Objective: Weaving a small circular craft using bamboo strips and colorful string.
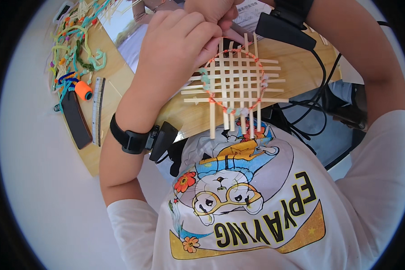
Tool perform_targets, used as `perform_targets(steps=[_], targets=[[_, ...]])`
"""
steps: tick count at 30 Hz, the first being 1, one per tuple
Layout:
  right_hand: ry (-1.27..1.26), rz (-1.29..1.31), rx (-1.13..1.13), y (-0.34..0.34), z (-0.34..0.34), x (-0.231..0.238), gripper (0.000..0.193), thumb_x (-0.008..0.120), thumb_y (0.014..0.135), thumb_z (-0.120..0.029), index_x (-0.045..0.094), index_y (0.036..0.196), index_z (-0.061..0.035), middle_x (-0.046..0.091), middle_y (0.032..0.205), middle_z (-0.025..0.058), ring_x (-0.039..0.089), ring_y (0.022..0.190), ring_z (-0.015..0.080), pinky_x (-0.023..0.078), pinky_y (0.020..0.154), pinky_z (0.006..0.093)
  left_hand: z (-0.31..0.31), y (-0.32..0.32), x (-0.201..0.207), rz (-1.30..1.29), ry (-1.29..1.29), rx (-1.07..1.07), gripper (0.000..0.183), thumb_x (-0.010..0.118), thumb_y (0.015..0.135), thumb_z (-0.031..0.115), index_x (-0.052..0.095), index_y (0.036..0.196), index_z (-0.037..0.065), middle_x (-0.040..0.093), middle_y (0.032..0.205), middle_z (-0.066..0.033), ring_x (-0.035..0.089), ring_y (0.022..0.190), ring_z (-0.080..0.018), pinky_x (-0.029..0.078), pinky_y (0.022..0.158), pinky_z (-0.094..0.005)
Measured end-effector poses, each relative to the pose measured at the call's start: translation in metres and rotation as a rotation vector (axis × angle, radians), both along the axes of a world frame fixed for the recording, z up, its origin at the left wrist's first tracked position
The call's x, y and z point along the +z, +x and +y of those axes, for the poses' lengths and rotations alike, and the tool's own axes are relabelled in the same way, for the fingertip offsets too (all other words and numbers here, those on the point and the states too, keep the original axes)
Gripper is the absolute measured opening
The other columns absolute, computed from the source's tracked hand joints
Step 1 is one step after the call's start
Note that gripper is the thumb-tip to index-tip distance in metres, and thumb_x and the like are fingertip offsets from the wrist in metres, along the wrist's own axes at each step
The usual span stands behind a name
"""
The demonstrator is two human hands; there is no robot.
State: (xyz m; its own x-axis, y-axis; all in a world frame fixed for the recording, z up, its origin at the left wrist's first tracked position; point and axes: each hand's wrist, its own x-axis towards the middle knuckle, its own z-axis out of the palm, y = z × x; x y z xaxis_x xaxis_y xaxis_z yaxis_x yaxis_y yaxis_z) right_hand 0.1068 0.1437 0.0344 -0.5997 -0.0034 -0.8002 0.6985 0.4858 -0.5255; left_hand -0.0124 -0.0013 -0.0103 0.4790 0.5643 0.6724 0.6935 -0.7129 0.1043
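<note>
A woven lattice of pale bamboo strips (pixel 230 81) sits at the table's front edge, its lower strip ends reaching out over my shirt. A ring of orange cord (pixel 263 67) runs round the weave, with pale green and whitish bits along it. My left hand (pixel 177 38) is closed at the lattice's upper left, the thumb side close to the strip ends. Just beyond the lattice my right hand (pixel 211 10) is closed too, its fingers meeting the left hand's. What the two hands pinch is hidden behind the fingers.
Far left lies a heap of coloured fuzzy stems and beads (pixel 78 45). Near it are an orange thread spool (pixel 83 90), a dark oblong case (pixel 76 119) and a ruler (pixel 96 112). Printed sheets (pixel 129 45) lie beyond my hands. Black cables (pixel 317 101) hang at the right.
</note>
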Motion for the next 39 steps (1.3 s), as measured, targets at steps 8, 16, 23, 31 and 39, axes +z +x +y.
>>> perform_targets(steps=[8, 16, 23, 31, 39], targets=[[0.251, 0.057, 0.196, -0.007, -0.003, 0.012, 0.022, 0.068, 0.087, -0.026, 0.070, 0.072, -0.0103, 0.053, 0.063, -0.0039, 0.043, 0.056, 0.0094, 0.032, 0.051, 0.0270, -0.004, 0.004, 0.010, 0.005, -0.047, -0.033, 0.019, 0.079, 0.076, 0.012, 0.068, 0.091, 0.013, 0.059, 0.079, -0.0019, 0.057, 0.075, -0.0244, 0.043, 0.075, -0.0370], [0.262, 0.126, -0.055, 0.014, 0.009, 0.021, 0.021, 0.071, 0.085, -0.030, 0.074, 0.074, -0.0116, 0.052, 0.065, -0.0048, 0.041, 0.058, 0.0100, 0.032, 0.052, 0.0285, -0.004, -0.007, 0.002, -0.462, -0.516, 0.167, 0.011, 0.076, 0.084, 0.012, 0.070, 0.090, 0.005, 0.049, 0.072, -0.0024, 0.048, 0.070, -0.0148, 0.041, 0.069, -0.0277], [0.155, 0.082, -0.045, 0.019, 0.020, 0.011, 0.024, 0.074, 0.082, -0.032, 0.078, 0.082, -0.0085, 0.059, 0.068, -0.0001, 0.049, 0.063, 0.0137, 0.038, 0.057, 0.0303, 0.015, -0.013, -0.007, -0.181, -0.223, 0.178, 0.010, 0.077, 0.083, 0.015, 0.071, 0.088, 0.009, 0.047, 0.069, -0.0018, 0.049, 0.067, -0.0157, 0.041, 0.069, -0.0307], [0.200, 0.195, -0.028, 0.019, 0.009, 0.005, 0.024, 0.075, 0.082, -0.031, 0.078, 0.085, -0.0074, 0.062, 0.070, 0.0015, 0.052, 0.066, 0.0149, 0.041, 0.060, 0.0316, 0.011, -0.004, 0.009, 0.013, 0.098, 0.073, 0.015, 0.080, 0.078, 0.014, 0.071, 0.090, 0.016, 0.055, 0.074, 0.0005, 0.056, 0.072, -0.0206, 0.043, 0.072, -0.0344], [0.242, 0.284, 0.011, 0.018, 0.001, 0.000, 0.025, 0.075, 0.082, -0.031, 0.078, 0.087, -0.0063, 0.065, 0.073, 0.0031, 0.055, 0.068, 0.0161, 0.043, 0.062, 0.0329, 0.005, 0.004, 0.010, 0.089, 0.104, 0.015, 0.022, 0.080, 0.075, 0.013, 0.068, 0.094, 0.016, 0.061, 0.084, 0.0012, 0.059, 0.078, -0.0217, 0.044, 0.075, -0.0361]])
